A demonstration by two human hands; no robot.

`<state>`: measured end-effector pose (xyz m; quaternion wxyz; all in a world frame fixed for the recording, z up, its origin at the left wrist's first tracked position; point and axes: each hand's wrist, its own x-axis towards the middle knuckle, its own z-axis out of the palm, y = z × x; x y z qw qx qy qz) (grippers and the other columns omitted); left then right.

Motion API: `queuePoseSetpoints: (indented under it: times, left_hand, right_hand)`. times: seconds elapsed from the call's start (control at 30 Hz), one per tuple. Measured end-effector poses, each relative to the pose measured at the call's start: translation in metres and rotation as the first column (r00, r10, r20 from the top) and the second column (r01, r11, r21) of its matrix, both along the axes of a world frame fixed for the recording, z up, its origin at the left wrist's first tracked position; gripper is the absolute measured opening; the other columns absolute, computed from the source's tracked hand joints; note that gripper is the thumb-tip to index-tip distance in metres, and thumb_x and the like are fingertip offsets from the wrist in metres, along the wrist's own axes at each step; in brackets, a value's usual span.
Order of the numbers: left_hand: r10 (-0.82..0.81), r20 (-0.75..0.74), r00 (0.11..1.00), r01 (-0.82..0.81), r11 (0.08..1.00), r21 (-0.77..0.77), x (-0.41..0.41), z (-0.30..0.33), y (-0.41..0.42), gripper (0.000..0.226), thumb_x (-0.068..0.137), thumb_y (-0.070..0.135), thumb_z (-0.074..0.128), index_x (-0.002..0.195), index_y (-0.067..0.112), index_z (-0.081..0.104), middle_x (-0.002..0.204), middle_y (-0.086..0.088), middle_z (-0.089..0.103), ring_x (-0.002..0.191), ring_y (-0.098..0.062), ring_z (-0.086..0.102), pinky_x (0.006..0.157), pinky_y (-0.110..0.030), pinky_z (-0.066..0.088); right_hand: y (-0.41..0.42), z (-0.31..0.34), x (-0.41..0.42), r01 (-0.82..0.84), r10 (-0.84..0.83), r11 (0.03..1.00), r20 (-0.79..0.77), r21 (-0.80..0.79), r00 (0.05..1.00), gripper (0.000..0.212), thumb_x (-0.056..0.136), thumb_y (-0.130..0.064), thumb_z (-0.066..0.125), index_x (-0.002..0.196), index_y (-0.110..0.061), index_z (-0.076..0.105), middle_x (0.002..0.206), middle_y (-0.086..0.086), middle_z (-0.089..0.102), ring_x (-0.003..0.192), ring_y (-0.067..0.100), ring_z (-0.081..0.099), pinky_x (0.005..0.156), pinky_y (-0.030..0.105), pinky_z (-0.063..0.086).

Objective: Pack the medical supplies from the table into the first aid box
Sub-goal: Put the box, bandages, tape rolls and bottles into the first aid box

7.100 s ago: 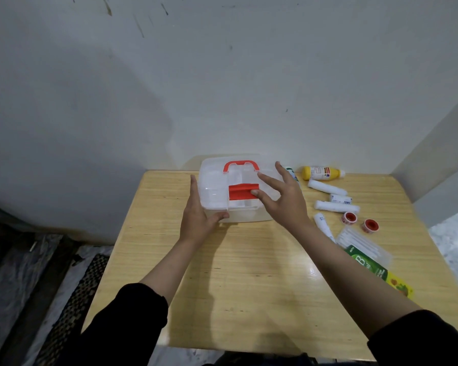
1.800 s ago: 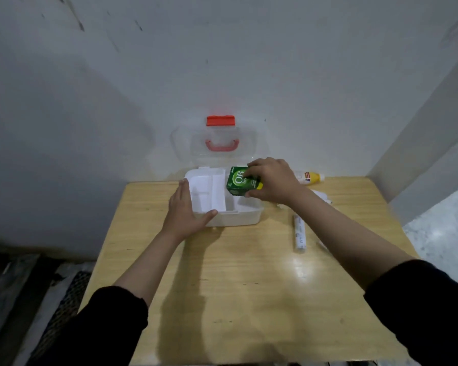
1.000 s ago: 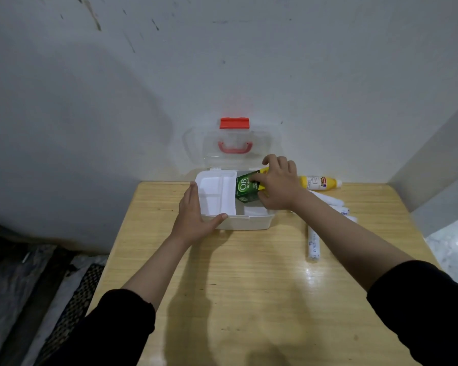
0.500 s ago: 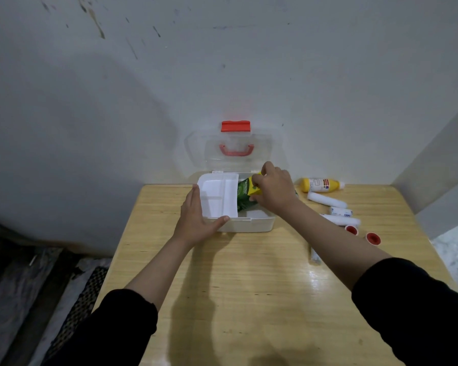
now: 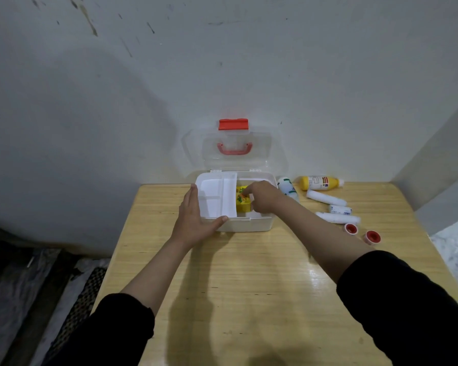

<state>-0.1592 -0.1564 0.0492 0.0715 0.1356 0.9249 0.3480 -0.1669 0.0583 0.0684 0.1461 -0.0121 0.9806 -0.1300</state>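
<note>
Fingers [image 5: 246,191] of our right hand [image 5: 262,198] curl onto the yellow carton [image 5: 242,205], inside the first aid box [image 5: 249,224]; we can't read its print. Our left hand [image 5: 193,220], fingers straight, braces the box's left wall.

Pretty bare corner here: scuffed grey-white wall [image 5: 222,62], plain side wall [image 5: 439,159] on the right, glossy light wooden table [image 5: 249,299], marbled tile floor [image 5: 455,249], and a dark mesh mat [image 5: 77,307] down left.

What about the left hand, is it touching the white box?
Touching. The head view shows the left hand flat against the left side of the white box, with its thumb lying on the front rim.
</note>
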Motion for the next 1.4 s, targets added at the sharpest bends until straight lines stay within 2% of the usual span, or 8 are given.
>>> queuePoseSetpoints:
  times: [0.2, 0.4, 0.5, 0.63, 0.7, 0.97, 1.23, 1.4]
  left_hand:
    - [0.001, 0.007, 1.000, -0.001, 1.000, 0.006, -0.002, -0.002, -0.001, 0.117, 0.070, 0.060, 0.072, 0.152, 0.020, -0.001, 0.160, 0.003, 0.004, 0.146, -0.021, 0.009, 0.116, -0.045, 0.022]
    - [0.018, 0.022, 1.000, -0.019, 0.999, 0.026, -0.003, -0.005, -0.001, 0.117, 0.069, 0.060, 0.073, 0.152, 0.021, 0.000, 0.160, 0.002, 0.005, 0.146, -0.022, 0.011, 0.115, -0.045, 0.024]
    - [0.023, 0.016, 1.000, -0.023, 0.999, 0.026, -0.003, -0.009, 0.000, 0.116, 0.070, 0.059, 0.073, 0.152, 0.021, 0.000, 0.160, 0.001, 0.005, 0.145, -0.022, 0.012, 0.115, -0.045, 0.024]
    - [0.038, 0.000, 0.999, -0.038, 0.999, 0.027, -0.004, -0.010, 0.001, 0.116, 0.070, 0.057, 0.074, 0.152, 0.019, 0.002, 0.160, 0.000, 0.007, 0.145, -0.022, 0.013, 0.115, -0.045, 0.024]
    - [0.041, -0.012, 0.999, -0.041, 0.999, 0.028, -0.005, -0.011, 0.002, 0.115, 0.070, 0.055, 0.075, 0.152, 0.017, 0.003, 0.159, -0.001, 0.009, 0.145, -0.023, 0.014, 0.115, -0.046, 0.024]
    - [0.046, -0.007, 0.999, -0.046, 0.997, 0.061, -0.005, -0.012, 0.002, 0.114, 0.071, 0.051, 0.077, 0.152, 0.017, 0.004, 0.159, 0.000, 0.009, 0.145, -0.021, 0.014, 0.116, -0.043, 0.022]
    - [0.026, -0.003, 1.000, -0.026, 0.998, 0.056, -0.006, -0.015, 0.000, 0.116, 0.070, 0.056, 0.075, 0.152, 0.022, 0.002, 0.159, 0.001, 0.008, 0.144, -0.023, 0.015, 0.114, -0.048, 0.027]
    - [0.009, 0.019, 1.000, -0.009, 1.000, 0.017, -0.005, -0.014, 0.000, 0.118, 0.070, 0.062, 0.071, 0.152, 0.022, -0.004, 0.161, 0.005, -0.003, 0.147, -0.018, 0.005, 0.116, -0.044, 0.021]
  right_hand:
    - [0.001, 0.011, 0.001, 0.105, -0.099, 0.989, 0.062, -0.100, 0.993, 0.047, 0.083, -0.007, 0.057, 0.129, -0.012, 0.051, 0.133, 0.010, 0.054, 0.120, 0.025, 0.051, 0.095, 0.034, 0.046]
    - [0.026, 0.029, 0.093, 0.252, -0.472, 0.827, -0.378, -0.502, 0.796, 0.031, 0.085, -0.009, 0.061, 0.115, -0.011, 0.063, 0.113, 0.009, 0.065, 0.102, 0.021, 0.061, 0.089, 0.029, 0.046]
    - [0.059, 0.003, 0.164, 0.378, -0.543, 0.823, -0.389, -0.425, 0.744, 0.027, 0.081, -0.013, 0.065, 0.108, -0.010, 0.066, 0.109, 0.009, 0.067, 0.105, 0.024, 0.060, 0.087, 0.028, 0.041]
    - [0.102, -0.040, 0.238, 0.644, -0.663, 0.743, -0.320, -0.179, 0.676, 0.040, 0.071, -0.034, 0.067, 0.108, -0.017, 0.067, 0.112, 0.015, 0.063, 0.100, 0.036, 0.059, 0.086, 0.045, 0.046]
    - [0.108, -0.058, 0.259, 0.688, -0.680, 0.721, -0.280, -0.084, 0.678, 0.042, 0.070, -0.029, 0.075, 0.110, -0.019, 0.066, 0.120, 0.019, 0.059, 0.103, 0.040, 0.057, 0.088, 0.051, 0.045]
    - [0.114, -0.090, 0.266, 0.683, -0.711, 0.695, -0.352, -0.223, 0.608, 0.035, 0.074, -0.011, 0.071, 0.108, -0.016, 0.065, 0.114, 0.028, 0.056, 0.107, 0.046, 0.052, 0.093, 0.051, 0.037]
    - [0.091, -0.028, 0.232, 0.454, -0.682, 0.728, -0.473, -0.514, 0.557, 0.027, 0.080, -0.028, 0.059, 0.105, -0.020, 0.064, 0.119, 0.015, 0.052, 0.117, 0.024, 0.044, 0.101, 0.036, 0.028]
    - [0.065, 0.031, 0.160, 0.246, -0.531, 0.808, -0.480, -0.536, 0.698, 0.024, 0.082, -0.022, 0.070, 0.106, -0.025, 0.068, 0.122, 0.010, 0.050, 0.121, 0.022, 0.042, 0.096, 0.029, 0.030]
